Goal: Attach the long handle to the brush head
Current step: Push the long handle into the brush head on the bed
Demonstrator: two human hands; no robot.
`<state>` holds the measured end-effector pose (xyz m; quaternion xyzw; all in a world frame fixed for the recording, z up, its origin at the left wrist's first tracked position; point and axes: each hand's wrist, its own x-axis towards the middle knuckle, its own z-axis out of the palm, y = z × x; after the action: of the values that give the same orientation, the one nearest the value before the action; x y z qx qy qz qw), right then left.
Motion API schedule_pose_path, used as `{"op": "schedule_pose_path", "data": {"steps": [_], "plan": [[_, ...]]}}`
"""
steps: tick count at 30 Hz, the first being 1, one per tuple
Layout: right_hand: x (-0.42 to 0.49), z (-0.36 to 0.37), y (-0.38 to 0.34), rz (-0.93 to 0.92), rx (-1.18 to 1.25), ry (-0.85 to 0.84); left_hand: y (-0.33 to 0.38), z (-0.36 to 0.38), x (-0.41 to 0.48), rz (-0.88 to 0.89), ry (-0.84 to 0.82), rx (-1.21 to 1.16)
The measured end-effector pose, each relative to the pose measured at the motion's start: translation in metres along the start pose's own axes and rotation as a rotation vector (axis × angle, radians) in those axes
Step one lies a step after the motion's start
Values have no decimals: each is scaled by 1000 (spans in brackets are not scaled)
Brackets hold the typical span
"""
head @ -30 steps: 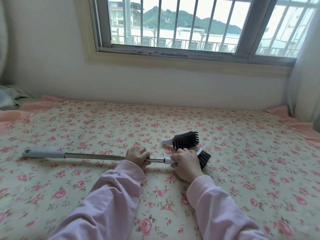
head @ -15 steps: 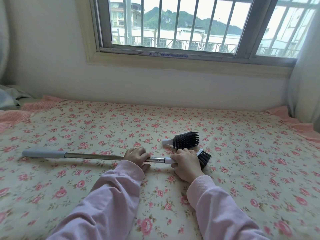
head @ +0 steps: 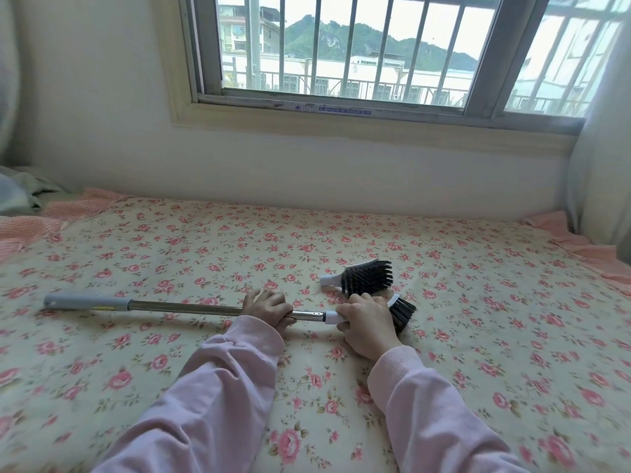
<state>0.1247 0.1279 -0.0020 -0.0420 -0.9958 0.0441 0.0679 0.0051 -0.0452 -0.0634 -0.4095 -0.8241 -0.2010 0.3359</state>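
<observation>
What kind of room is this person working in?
Most likely a bedroom in a home: the work surface is a bed covered by a floral sheet, set under a barred window, with rumpled bedding at the far left.

A spare black-bristled brush (head: 367,277) lies on the floral bed sheet (head: 495,336) just beyond the right hand (head: 368,327). Farther beyond, a barred window (head: 341,107) is set in the pale wall (head: 307,165). A crumpled cloth (head: 17,192) lies far left.

- Left hand (head: 269,307) grips the handle (head: 177,306) near its right end.
- Right hand (head: 367,324) grips the brush head (head: 401,310); its white socket meets the handle's tip.
- Second brush (head: 365,276) lies just beyond, on the floral sheet (head: 478,336).
</observation>
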Motion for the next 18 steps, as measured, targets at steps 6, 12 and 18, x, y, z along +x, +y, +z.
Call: {"op": "schedule_pose_path", "data": {"steps": [6, 12, 18], "plan": [[0, 0, 0, 7, 9, 0, 7, -3, -2, 25, -15, -16], [-1, -1, 0, 11, 13, 0, 7, -3, 3, 4, 37, -68], [-1, 0, 0, 8, 15, -4, 5, 3, -1, -17, 106, -54]]}}
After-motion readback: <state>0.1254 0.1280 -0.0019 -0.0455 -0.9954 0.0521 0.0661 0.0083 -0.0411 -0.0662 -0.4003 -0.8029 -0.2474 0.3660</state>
